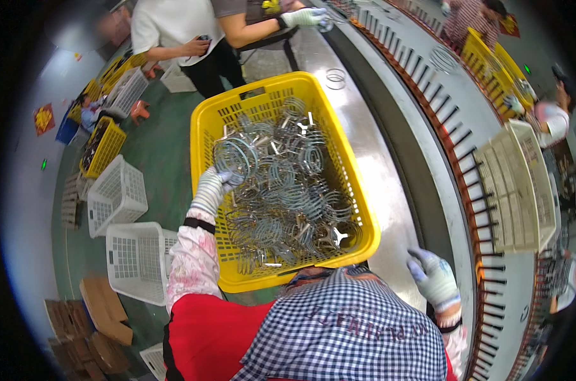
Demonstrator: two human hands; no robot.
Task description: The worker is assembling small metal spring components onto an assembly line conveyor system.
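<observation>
A yellow plastic basket (pixel 358 190) stands before me, filled with a tangle of thin metal wire rings (pixel 294 197), some with flat bright tabs. At its left side my left hand (pixel 213 189), in a white striped glove, is closed on a few metal rings (pixel 235 159) lifted over the heap. Its fingertips are partly hidden by the rings. My right hand (pixel 435 278), gloved too, hovers over the steel tabletop (pixel 396 222) to the right of the basket. Its fingers are bent and apart, and I see nothing in them.
A conveyor line with a row of dark upright pins (pixel 456 146) curves along the right. Loose rings (pixel 335 79) lie on the steel top beyond the basket. White crates (pixel 138 260) and flattened cardboard (pixel 103 311) are on the left floor. Co-workers (pixel 180 38) stand at the far side.
</observation>
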